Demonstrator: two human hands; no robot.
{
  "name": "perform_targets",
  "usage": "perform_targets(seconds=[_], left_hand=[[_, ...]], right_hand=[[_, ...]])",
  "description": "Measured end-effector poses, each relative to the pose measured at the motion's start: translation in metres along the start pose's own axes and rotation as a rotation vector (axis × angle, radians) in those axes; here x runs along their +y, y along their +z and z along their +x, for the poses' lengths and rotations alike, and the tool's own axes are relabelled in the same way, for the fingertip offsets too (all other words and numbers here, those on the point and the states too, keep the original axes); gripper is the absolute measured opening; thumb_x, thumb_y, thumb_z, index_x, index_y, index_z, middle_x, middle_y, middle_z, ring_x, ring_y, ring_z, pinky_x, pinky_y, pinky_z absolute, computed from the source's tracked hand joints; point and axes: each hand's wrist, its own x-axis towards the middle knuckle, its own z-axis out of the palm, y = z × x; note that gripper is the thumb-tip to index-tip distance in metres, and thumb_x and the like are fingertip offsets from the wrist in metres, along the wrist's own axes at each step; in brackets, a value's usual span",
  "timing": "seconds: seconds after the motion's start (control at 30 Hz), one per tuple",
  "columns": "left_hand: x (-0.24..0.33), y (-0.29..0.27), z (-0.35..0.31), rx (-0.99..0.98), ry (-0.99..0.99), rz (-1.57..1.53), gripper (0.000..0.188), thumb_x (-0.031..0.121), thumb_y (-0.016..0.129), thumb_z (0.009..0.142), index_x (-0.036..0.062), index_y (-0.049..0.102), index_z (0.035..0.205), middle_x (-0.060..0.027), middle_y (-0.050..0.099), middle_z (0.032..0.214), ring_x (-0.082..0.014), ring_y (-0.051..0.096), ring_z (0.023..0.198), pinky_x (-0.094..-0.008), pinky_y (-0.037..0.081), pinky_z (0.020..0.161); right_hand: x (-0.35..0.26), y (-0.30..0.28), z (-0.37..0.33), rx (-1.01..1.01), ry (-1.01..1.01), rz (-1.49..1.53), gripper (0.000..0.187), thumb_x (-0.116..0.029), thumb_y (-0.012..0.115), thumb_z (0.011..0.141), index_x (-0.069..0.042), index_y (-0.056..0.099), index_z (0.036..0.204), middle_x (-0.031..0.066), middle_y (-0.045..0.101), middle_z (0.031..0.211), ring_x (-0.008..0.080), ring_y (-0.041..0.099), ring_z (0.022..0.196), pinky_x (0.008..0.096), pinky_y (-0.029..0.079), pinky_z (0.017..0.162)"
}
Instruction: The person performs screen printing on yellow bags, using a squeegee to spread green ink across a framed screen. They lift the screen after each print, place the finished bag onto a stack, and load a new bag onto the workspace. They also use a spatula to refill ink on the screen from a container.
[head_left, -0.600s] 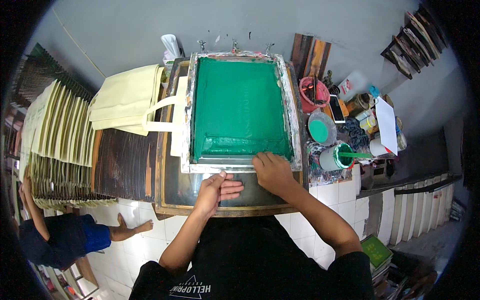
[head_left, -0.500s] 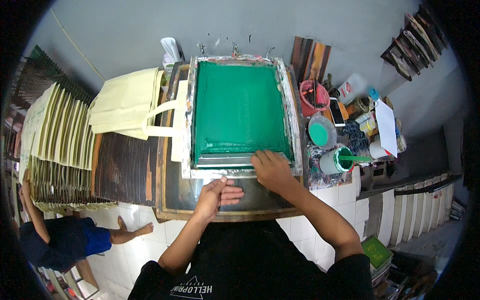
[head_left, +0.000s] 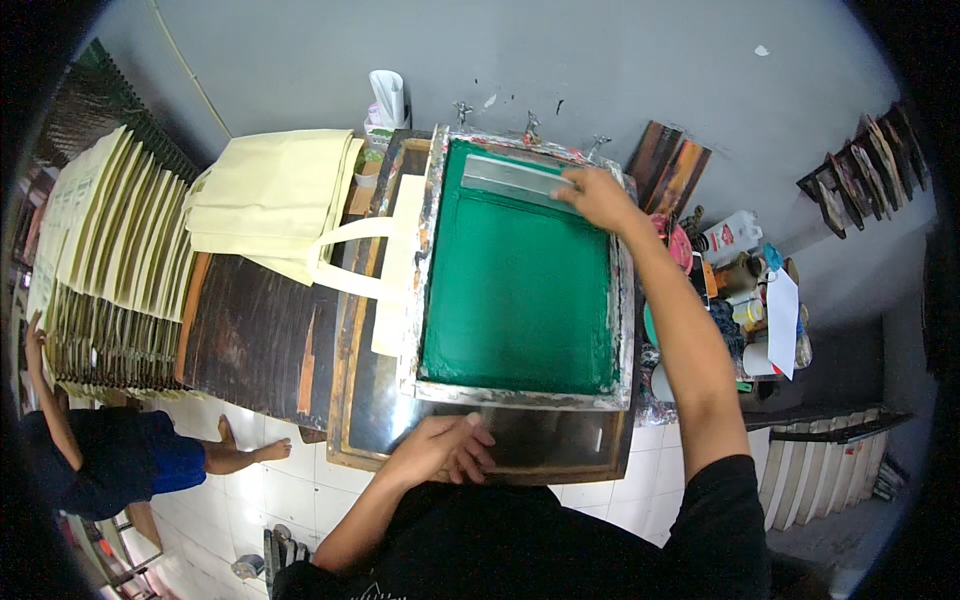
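Note:
A printing screen (head_left: pixel 500 400) with a paint-smeared frame lies on the dark glass-topped table (head_left: pixel 385 425), its mesh coated in green ink (head_left: pixel 520 290). At the screen's far end, my right hand (head_left: pixel 598 198) grips the right end of a metal-coloured squeegee (head_left: pixel 510 180), which lies across the mesh. My left hand (head_left: pixel 445 450) hovers just off the near edge of the frame, fingers loosely bent and apart, holding nothing. From under the screen's left side sticks out a cream tote bag (head_left: pixel 395 325) with its strap loops (head_left: pixel 335 240) toward the left.
Folded cream bags (head_left: pixel 275 190) are piled on the dark board (head_left: pixel 250 340) to the left, beside a rack of hanging bags (head_left: pixel 120 240). A person (head_left: pixel 110 450) stands there, one arm raised to the rack. Cluttered bottles and pots (head_left: pixel 745 310) sit right of the screen, partly behind my forearm.
My right hand has pushed the squeegee from the near end of the screen to the far end. My left hand has drawn slightly off the frame's near edge. The view has shifted.

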Motion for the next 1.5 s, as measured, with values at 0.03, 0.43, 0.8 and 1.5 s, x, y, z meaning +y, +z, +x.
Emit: perform_targets(seconds=[0.03, 0.43, 0.8, 1.5], left_hand=[[0.007, -0.006, -0.009, -0.007, 0.025, 0.026, 0.055, 0.045, 0.042, 0.108, -0.0058, 0.063, 0.114, -0.0205, 0.073, 0.094, -0.0241, 0.073, 0.072, -0.0296, 0.054, 0.053], [0.247, -0.102, 0.166, 0.729, 1.158, 1.259, 0.041, 0.026, 0.069, 0.093, 0.0057, 0.064, 0.128, -0.019, 0.065, 0.126, -0.0372, 0.062, 0.114, -0.0435, 0.047, 0.099], [0.247, -0.093, 0.181, 0.681, 0.74, 1.255, 0.035, 0.042, 0.074, 0.085, 0.0135, 0.077, 0.105, -0.0187, 0.073, 0.086, -0.0371, 0.071, 0.083, -0.0457, 0.053, 0.078], [0.071, -0.013, 0.034, 0.622, 0.732, 1.149, 0.019, 0.017, 0.077, 0.085, 0.0016, 0.075, 0.095, -0.0164, 0.073, 0.091, -0.0322, 0.07, 0.083, -0.0393, 0.054, 0.075]], right_hand=[[-0.007, -0.016, 0.004, -0.001, 0.008, 0.021, 0.035, -0.039, 0.067, 0.091, -0.01, 0.071, 0.11, 0.0208, 0.072, 0.096, 0.0418, 0.068, 0.094, 0.053, 0.052, 0.083], [-0.007, 0.015, 0.03, 0.26, 0.091, -0.192, 0.064, -0.068, 0.067, 0.08, -0.007, 0.073, 0.098, 0.019, 0.074, 0.094, 0.0383, 0.071, 0.089, 0.0501, 0.054, 0.08], [-0.013, 0.025, -0.015, 0.243, 0.096, -0.223, 0.069, -0.072, 0.066, 0.078, -0.004, 0.072, 0.088, 0.0183, 0.073, 0.082, 0.0369, 0.072, 0.077, 0.049, 0.055, 0.068], [-0.098, 0.055, -0.225, 0.152, 0.029, -0.103, 0.047, -0.055, 0.075, 0.077, -0.01, 0.063, 0.082, 0.0099, 0.064, 0.079, 0.0306, 0.066, 0.076, 0.0445, 0.049, 0.063]])
